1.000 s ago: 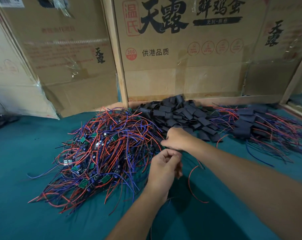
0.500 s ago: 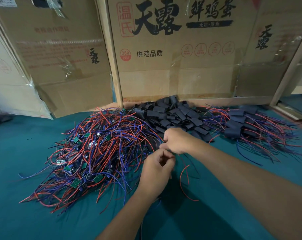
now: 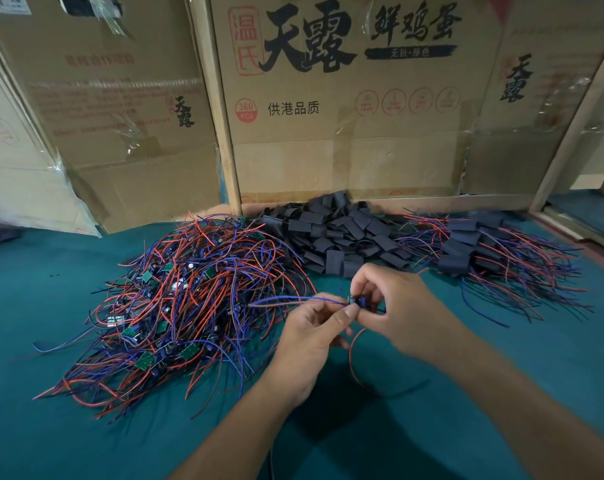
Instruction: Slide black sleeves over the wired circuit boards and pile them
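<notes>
Both hands have pulled back from the edge of the tangle toward the middle of the frame since a second ago, and I now see one small wired circuit board (image 3: 355,301) lifted clear between them. My left hand (image 3: 314,344) pinches it from below with thumb and curled fingers, and my right hand (image 3: 394,306) pinches it from above with its fingertips; the two hands touch at the board. Its thin blue wire (image 3: 293,299) trails left toward the tangle, and a thin red wire (image 3: 354,362) loops down below the hands onto the teal cloth table cover (image 3: 86,445).

At centre left lies the big tangled heap of red and blue wired green boards (image 3: 176,306). Just behind the hands, at upper centre, sits the heap of loose flat black sleeves (image 3: 338,233), touching that tangle. At the right, near the sleeves, lies the pile of boards already covered in black sleeves (image 3: 473,244), wires fanned out to the right. Brown printed cardboard boxes (image 3: 345,116) stand along the back of the table.
</notes>
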`<action>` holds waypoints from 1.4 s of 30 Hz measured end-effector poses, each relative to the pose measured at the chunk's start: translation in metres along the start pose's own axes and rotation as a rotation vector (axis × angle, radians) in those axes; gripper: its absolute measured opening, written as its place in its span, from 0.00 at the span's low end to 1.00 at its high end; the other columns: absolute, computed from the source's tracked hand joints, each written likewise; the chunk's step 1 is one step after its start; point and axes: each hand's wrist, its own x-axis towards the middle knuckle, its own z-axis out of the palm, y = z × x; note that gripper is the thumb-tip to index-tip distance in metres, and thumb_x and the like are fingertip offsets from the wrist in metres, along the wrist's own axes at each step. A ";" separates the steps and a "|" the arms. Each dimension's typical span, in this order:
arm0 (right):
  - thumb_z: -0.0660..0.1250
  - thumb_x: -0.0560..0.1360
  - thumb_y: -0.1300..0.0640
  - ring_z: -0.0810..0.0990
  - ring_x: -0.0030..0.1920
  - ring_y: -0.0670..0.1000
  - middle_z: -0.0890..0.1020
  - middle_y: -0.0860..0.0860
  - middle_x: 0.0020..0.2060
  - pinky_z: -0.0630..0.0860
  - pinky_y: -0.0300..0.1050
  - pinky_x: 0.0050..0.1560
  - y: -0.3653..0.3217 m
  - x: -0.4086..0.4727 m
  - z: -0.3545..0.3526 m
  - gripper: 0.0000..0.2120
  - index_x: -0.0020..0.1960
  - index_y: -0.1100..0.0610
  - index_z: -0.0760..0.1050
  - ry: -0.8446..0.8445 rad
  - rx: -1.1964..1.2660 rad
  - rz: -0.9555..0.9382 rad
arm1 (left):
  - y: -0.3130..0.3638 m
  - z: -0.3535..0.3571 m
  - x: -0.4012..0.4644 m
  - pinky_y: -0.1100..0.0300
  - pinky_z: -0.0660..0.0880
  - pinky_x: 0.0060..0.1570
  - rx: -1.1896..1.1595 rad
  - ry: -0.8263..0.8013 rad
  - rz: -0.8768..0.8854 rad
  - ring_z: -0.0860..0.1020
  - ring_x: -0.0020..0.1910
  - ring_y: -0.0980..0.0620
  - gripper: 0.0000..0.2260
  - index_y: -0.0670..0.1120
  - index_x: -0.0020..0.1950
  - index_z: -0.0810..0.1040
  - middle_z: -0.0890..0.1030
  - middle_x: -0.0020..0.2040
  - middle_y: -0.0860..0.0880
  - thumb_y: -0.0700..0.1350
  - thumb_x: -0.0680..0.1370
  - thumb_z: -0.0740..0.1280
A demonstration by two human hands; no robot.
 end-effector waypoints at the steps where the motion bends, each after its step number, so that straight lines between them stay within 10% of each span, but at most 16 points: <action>1: 0.74 0.70 0.64 0.76 0.36 0.46 0.79 0.46 0.36 0.68 0.31 0.36 0.002 -0.002 0.003 0.09 0.45 0.56 0.75 0.010 0.030 0.009 | 0.000 -0.002 0.000 0.61 0.74 0.33 0.013 0.020 0.012 0.75 0.36 0.52 0.07 0.42 0.43 0.80 0.78 0.40 0.46 0.44 0.72 0.73; 7: 0.67 0.70 0.36 0.81 0.41 0.44 0.80 0.40 0.43 0.77 0.37 0.40 0.021 0.004 -0.003 0.15 0.52 0.42 0.72 -0.122 0.210 0.171 | 0.011 -0.015 0.006 0.60 0.75 0.34 -0.096 0.112 0.029 0.77 0.37 0.51 0.06 0.46 0.40 0.77 0.79 0.41 0.44 0.42 0.76 0.72; 11: 0.64 0.79 0.47 0.83 0.42 0.47 0.81 0.44 0.44 0.81 0.52 0.46 0.074 0.051 -0.026 0.04 0.50 0.46 0.73 -0.072 0.046 0.319 | 0.017 -0.024 0.012 0.60 0.77 0.35 -0.197 0.214 0.023 0.80 0.37 0.48 0.10 0.47 0.40 0.74 0.82 0.43 0.39 0.37 0.81 0.63; 18: 0.60 0.81 0.57 0.79 0.53 0.56 0.82 0.53 0.54 0.76 0.50 0.54 0.130 0.114 -0.005 0.06 0.53 0.53 0.75 -0.206 -0.388 0.349 | 0.019 -0.028 0.014 0.62 0.73 0.33 -0.216 0.273 -0.001 0.75 0.31 0.52 0.10 0.46 0.41 0.70 0.84 0.48 0.38 0.38 0.82 0.63; 30: 0.62 0.81 0.48 0.76 0.56 0.58 0.74 0.53 0.55 0.74 0.52 0.50 0.120 0.163 0.032 0.11 0.58 0.54 0.72 -0.163 -0.652 0.250 | 0.017 -0.026 0.016 0.63 0.77 0.34 -0.349 0.271 -0.017 0.77 0.32 0.51 0.04 0.39 0.52 0.77 0.83 0.43 0.42 0.38 0.81 0.63; 42: 0.65 0.78 0.55 0.81 0.33 0.48 0.84 0.51 0.35 0.72 0.42 0.34 0.127 0.131 0.013 0.08 0.42 0.53 0.80 -0.005 -0.026 0.435 | 0.013 -0.028 0.015 0.60 0.77 0.38 -0.328 0.266 -0.051 0.77 0.34 0.51 0.10 0.35 0.59 0.77 0.83 0.47 0.40 0.40 0.82 0.62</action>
